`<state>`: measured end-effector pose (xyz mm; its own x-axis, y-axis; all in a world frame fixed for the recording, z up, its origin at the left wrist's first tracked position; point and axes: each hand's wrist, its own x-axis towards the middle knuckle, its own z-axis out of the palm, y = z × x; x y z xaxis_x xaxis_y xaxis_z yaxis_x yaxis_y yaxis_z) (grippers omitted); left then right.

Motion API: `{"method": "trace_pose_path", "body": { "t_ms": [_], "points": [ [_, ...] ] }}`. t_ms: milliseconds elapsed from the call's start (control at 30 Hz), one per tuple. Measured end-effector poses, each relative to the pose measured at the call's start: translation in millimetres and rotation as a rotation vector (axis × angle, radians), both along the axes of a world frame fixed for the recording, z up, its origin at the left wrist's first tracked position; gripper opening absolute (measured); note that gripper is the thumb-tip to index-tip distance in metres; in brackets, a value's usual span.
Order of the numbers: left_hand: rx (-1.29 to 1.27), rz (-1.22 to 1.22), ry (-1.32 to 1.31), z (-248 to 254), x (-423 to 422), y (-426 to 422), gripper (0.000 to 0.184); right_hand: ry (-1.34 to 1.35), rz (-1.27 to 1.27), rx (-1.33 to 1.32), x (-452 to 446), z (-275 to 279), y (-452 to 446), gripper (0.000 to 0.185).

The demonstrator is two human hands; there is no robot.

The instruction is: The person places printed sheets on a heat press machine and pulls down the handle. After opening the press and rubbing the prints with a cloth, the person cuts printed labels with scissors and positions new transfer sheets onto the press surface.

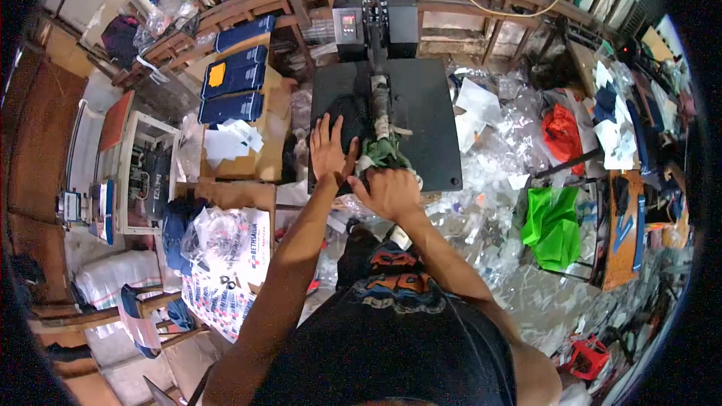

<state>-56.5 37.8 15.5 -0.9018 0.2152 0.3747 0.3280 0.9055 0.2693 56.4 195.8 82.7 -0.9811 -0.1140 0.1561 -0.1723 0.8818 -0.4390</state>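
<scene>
The long handle (381,109) of the heat press is running from the control box (348,28) side at the back edge of the black press plate (430,109) toward the middle of its front edge, its long axis pointing almost straight at the wearer and leaning slightly to the right at the near end. The right hand (394,194) is the nearer one: it is sitting at that near end, by the front edge, with its fingers curling closed over the part bound in green cloth (383,153) and its thumb lying out to the left. The shaft is stretching away directly ahead of the knuckles; what the palm is touching underneath is hidden.

The left hand (328,152) is gripping nothing. It is lying open, palm down, on the plate toward the front left corner, fingers spreading toward the back edge. The handle is passing to its right, beyond the thumb, roughly in line with the pointing fingers. Both forearms are reaching in from the front, converging on the plate.
</scene>
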Motion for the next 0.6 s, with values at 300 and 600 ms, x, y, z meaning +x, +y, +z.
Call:
{"method": "trace_pose_path", "body": {
  "t_ms": [300, 600],
  "points": [
    [-0.01, 0.013, 0.017, -6, -1, -2, 0.065, 0.121, -0.028, 0.037, 2, -7, -2, 0.061],
    [-0.112, 0.025, 0.001, -9, -6, 0, 0.071, 0.194, -0.063, 0.079, 4, -17, -6, 0.058]
  ]
}}
